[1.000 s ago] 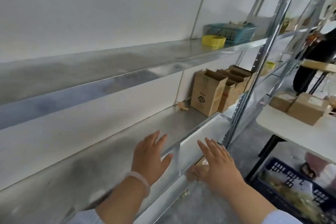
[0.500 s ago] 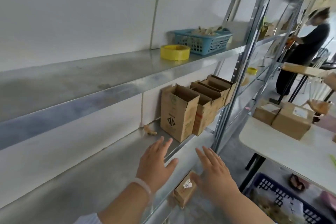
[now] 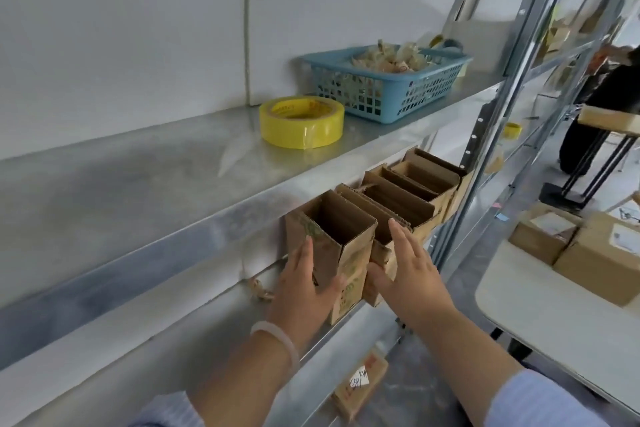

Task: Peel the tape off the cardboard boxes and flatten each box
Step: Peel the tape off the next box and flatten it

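Note:
Several open-topped brown cardboard boxes [image 3: 412, 191] stand in a row on the middle metal shelf [image 3: 173, 340], under the upper shelf. The nearest cardboard box [image 3: 356, 253] is upright with its top open. My left hand [image 3: 301, 288] lies flat against that box's left face, fingers straight up, thumb reaching to its front corner. My right hand [image 3: 408, 274] is at the box's right side with straight fingers, its thumb touching the box edge. Whether tape is on the boxes cannot be seen.
A yellow tape roll [image 3: 301, 121] and a blue basket [image 3: 388, 87] sit on the upper shelf [image 3: 138, 166]. A steel upright [image 3: 485, 135] stands right of the boxes. A white table [image 3: 554, 315] carries closed cartons [image 3: 595, 253]. A small labelled box [image 3: 360, 381] lies below. A person [image 3: 609, 87] stands far right.
Both hands have moved forward along the shelf to the nearest box; the left now rests on its side. The view has closed in on the row of boxes.

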